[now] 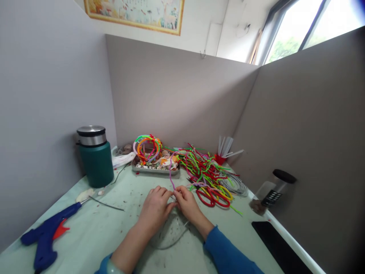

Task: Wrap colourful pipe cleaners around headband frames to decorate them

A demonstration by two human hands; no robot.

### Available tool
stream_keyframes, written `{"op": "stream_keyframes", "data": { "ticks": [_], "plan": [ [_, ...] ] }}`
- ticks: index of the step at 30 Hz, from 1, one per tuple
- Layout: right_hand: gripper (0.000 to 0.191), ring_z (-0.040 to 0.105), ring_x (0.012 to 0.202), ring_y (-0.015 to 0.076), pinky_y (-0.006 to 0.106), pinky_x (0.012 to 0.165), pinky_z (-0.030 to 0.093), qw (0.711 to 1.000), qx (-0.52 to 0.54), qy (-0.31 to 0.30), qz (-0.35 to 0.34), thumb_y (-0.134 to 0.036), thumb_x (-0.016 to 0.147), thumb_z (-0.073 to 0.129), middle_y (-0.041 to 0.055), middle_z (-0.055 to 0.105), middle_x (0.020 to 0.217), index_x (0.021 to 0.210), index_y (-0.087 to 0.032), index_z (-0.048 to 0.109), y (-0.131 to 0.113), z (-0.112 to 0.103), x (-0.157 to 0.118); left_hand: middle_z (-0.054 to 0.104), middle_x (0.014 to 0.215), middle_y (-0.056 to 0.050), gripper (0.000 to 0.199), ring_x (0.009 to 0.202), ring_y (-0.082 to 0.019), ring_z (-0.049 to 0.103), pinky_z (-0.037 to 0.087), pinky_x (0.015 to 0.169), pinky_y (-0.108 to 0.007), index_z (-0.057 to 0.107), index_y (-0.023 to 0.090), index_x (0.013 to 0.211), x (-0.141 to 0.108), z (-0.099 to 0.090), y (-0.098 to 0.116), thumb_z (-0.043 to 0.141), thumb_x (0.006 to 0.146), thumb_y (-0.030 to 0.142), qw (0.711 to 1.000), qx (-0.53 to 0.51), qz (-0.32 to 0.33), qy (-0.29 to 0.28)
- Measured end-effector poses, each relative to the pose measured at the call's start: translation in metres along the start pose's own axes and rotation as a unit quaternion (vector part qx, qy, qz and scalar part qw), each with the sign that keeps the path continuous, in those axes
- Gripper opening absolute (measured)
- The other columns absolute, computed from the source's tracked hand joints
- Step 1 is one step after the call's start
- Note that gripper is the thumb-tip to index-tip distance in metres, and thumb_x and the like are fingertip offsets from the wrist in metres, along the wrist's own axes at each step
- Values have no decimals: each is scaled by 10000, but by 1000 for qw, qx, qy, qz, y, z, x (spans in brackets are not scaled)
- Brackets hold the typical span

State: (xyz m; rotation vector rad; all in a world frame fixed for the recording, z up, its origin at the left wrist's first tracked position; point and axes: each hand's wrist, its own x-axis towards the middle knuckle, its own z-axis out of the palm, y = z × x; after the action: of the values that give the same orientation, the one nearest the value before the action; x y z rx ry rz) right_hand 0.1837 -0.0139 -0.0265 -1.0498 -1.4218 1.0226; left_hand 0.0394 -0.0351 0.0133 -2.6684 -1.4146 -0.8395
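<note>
Fingers are closing together on both sides: those of the right hand (186, 201) are pinching the lower end of a purple pipe cleaner (170, 173), while those of the left hand (154, 208) are meeting them and appear to be clamping on a grey wire loop (171, 244). The fingertips are hiding the exact crossing, so whether the stem is already wrapping the wire cannot be told.

As for the step in hand, the hands seem to be joining or winding stem and wire at one spot. Any further turn there would be calling for a firm left pinch and a small, close twist from the right.

The purple pipe cleaner is standing out near the middle of the frame, just above the fingertips. Its long axis is running roughly up the frame, away from the person, and its free end is bending rightward in front of a metal tray (155, 171). The wire is curving below the hands, at bottom centre.

Right of the tray, a pile of colourful pipe cleaners (199, 161) is spreading over the tabletop (85, 243), with red-handled scissors (224, 206) lying nearer. A blue glue gun (54, 220) is resting at lower left, nearer the person than a green bottle (97, 163).
</note>
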Motion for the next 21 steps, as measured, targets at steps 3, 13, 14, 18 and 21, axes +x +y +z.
{"op": "stream_keyframes", "data": {
  "ticks": [3, 13, 14, 18, 21],
  "plan": [
    [180, 380, 408, 80, 195, 391, 293, 1000, 2, 4, 6, -356, 793, 505, -65, 427, 513, 733, -187, 491, 1, 0, 0, 559, 799, -27, 180, 786, -171, 517, 361, 676, -266, 630, 234, 844, -2, 3, -2, 472, 825, 318, 999, 9, -10, -34],
    [228, 346, 381, 61, 190, 368, 253, 993, 99, 61, 26, -391, 754, 553, -65, 447, 508, 686, -183, 489, -12, -13, 6, 643, 846, -23, 268, 733, -137, 559, 351, 643, -213, 672, 245, 907, 3, 4, -11, 427, 828, 320, 980, -167, -73, -74],
    [236, 353, 378, 59, 187, 364, 249, 992, 112, 52, 32, -393, 753, 554, -60, 469, 519, 682, -183, 475, -12, -12, 5, 655, 818, -21, 281, 701, -137, 558, 351, 624, -214, 667, 242, 935, 3, 5, -12, 424, 825, 333, 976, -184, -81, -83],
    [233, 375, 390, 52, 179, 374, 254, 991, 128, 34, 25, -376, 755, 561, -52, 501, 550, 690, -176, 461, -12, -11, 4, 655, 682, -7, 339, 589, -132, 537, 341, 554, -211, 664, 207, 923, 4, 9, -14, 390, 823, 379, 958, -236, -116, -112],
    [225, 379, 401, 55, 182, 388, 260, 993, 115, 26, 5, -365, 756, 566, -59, 487, 530, 689, -177, 461, -10, -11, 4, 665, 736, -15, 320, 616, -135, 542, 352, 568, -209, 653, 182, 929, 4, 9, -14, 446, 783, 378, 954, -249, -133, -97]
  ]
}}
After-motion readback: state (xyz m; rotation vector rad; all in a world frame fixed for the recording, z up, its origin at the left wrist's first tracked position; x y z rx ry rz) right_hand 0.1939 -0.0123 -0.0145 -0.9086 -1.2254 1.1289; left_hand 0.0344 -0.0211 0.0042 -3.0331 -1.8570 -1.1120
